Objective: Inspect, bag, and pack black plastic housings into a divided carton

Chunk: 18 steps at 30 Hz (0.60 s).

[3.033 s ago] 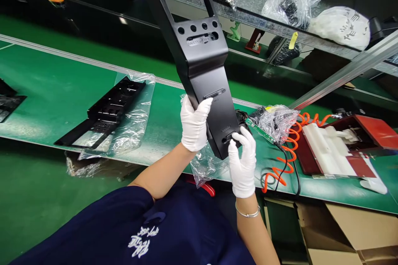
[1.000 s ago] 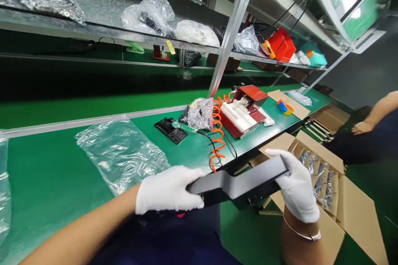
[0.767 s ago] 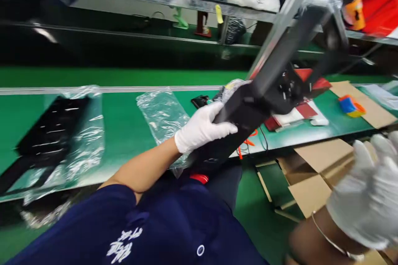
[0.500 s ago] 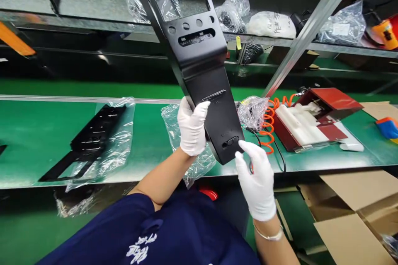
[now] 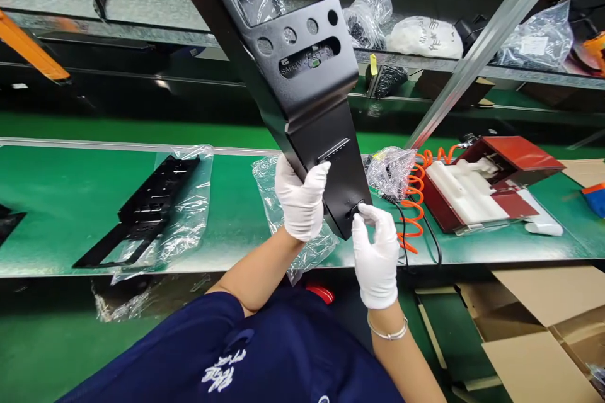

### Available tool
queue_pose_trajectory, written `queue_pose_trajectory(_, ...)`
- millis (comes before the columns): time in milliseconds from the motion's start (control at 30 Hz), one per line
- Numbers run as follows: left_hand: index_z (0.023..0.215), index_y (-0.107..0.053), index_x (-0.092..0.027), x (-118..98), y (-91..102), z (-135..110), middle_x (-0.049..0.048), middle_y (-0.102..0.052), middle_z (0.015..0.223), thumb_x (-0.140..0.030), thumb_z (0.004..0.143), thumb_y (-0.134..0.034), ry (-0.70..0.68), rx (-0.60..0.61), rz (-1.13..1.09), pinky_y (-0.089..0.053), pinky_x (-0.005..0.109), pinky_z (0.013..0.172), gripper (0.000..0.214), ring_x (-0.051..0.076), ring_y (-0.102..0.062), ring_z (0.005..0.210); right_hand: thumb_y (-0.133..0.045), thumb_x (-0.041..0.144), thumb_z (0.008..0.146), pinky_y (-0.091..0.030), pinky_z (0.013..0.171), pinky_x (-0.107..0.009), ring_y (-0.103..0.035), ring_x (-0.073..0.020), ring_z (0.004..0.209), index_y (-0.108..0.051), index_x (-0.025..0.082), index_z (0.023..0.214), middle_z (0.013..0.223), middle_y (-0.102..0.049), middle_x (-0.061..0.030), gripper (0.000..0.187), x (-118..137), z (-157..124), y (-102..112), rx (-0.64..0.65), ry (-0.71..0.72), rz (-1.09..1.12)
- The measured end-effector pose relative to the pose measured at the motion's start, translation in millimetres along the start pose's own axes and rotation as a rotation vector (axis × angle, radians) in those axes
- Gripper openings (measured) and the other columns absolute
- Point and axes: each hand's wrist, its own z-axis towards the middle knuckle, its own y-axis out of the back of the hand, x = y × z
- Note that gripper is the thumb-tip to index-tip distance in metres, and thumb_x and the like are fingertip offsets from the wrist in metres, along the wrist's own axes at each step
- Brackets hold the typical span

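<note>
A long black metal housing (image 5: 326, 145), with a bend, round holes and slots, hangs tilted over the bench. My left hand (image 5: 302, 198), in a white glove, is closed around its left edge, thumb on the front face. At its lower end, my right hand (image 5: 377, 252), also gloved, has thumb and forefinger pinched together at the small oval slot. Whatever may be between those fingertips is hidden. Behind the left hand, a clear plastic bag (image 5: 314, 255) lies on the bench. A second black metal panel (image 5: 154, 201) rests on clear plastic at the left.
On the green bench (image 5: 236, 201) at right stand a red machine with a white top (image 5: 466, 195), a coiled orange hose (image 5: 416, 201) and a wrapped bundle (image 5: 392, 170). A shelf with bagged parts (image 5: 368, 12) runs above. Open cardboard boxes (image 5: 543, 289) sit lower right.
My right hand has moved in to the slot, its thumb and forefinger coming together there. The housing appears closer and slightly higher, still in my left hand. The view has shifted slightly.
</note>
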Motion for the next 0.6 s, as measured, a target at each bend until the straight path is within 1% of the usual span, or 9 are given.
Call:
queue_pose_trajectory(133,0.095,-0.058,-0.023,0,2.4,1,-0.0009,-0.066,0.095,-0.044,0.072,-0.076,-0.012,-0.039,0.006,-0.052,0.028,0.085,0.036,0.014,-0.063,0.083,-0.052,0.026,0.093,-0.053,0.078,-0.024,-0.058,-0.0084,0.081,-0.059,0.016,0.107,0.094,-0.06,-0.004,0.019,-3,0,-8,0.018,-0.073,0.074)
queue_pose_trajectory(267,0.095,-0.057,-0.022,-2,4.2,-1,-0.001,-0.064,0.093,-0.043,0.076,-0.072,-0.044,-0.036,0.084,-0.05,0.027,0.084,0.032,0.014,-0.062,0.083,-0.051,0.029,0.093,-0.052,0.075,-0.024,-0.057,-0.0083,0.077,-0.057,0.016,0.104,0.089,-0.059,-0.003,0.018,-1,0,-13,0.02,-0.104,0.095)
queue_pose_trajectory(333,0.094,-0.056,-0.022,-3,4.3,-2,-0.0019,-0.063,0.09,-0.042,0.077,-0.07,-0.07,-0.026,0.115,-0.05,0.027,0.083,0.029,0.013,-0.061,0.081,-0.055,0.035,0.091,-0.052,0.076,-0.026,-0.057,-0.0091,0.078,-0.055,0.016,0.107,0.091,-0.059,-0.0036,0.025,0,1,-15,0.02,-0.083,0.05)
queue_pose_trajectory(367,0.092,-0.056,-0.022,-4,4.0,-3,-0.0026,-0.063,0.087,-0.041,0.078,-0.07,-0.079,-0.021,0.13,-0.05,0.027,0.082,0.028,0.013,-0.061,0.08,-0.059,0.04,0.088,-0.051,0.077,-0.027,-0.058,-0.0103,0.08,-0.054,0.016,0.108,0.093,-0.059,-0.0042,0.032,1,1,-16,0.018,-0.068,0.011)
queue_pose_trajectory(467,0.088,-0.054,-0.022,-6,0.7,-5,-0.0038,-0.06,0.082,-0.038,0.077,-0.071,-0.099,-0.026,0.162,-0.05,0.027,0.081,0.026,0.012,-0.059,0.077,-0.072,0.054,0.073,-0.05,0.077,-0.03,-0.057,-0.0141,0.084,-0.052,0.016,0.108,0.096,-0.058,-0.0056,0.056,-1,6,-19,-0.012,-0.03,-0.123)
queue_pose_trajectory(533,0.088,-0.053,-0.022,-8,-3.1,-5,-0.0036,-0.059,0.083,-0.037,0.076,-0.071,-0.11,-0.059,0.153,-0.05,0.027,0.083,0.026,0.013,-0.06,0.079,-0.074,0.057,0.069,-0.048,0.074,-0.029,-0.055,-0.0142,0.082,-0.051,0.016,0.105,0.093,-0.057,-0.0046,0.059,-2,11,-21,-0.042,-0.009,-0.159)
queue_pose_trajectory(600,0.09,-0.053,-0.022,-9,-7.2,-3,-0.0031,-0.06,0.085,-0.036,0.075,-0.072,-0.109,-0.099,0.113,-0.05,0.028,0.085,0.028,0.014,-0.061,0.082,-0.073,0.054,0.072,-0.046,0.072,-0.028,-0.054,-0.0129,0.079,-0.052,0.016,0.102,0.092,-0.056,-0.0038,0.053,-3,17,-23,-0.053,0.037,-0.153)
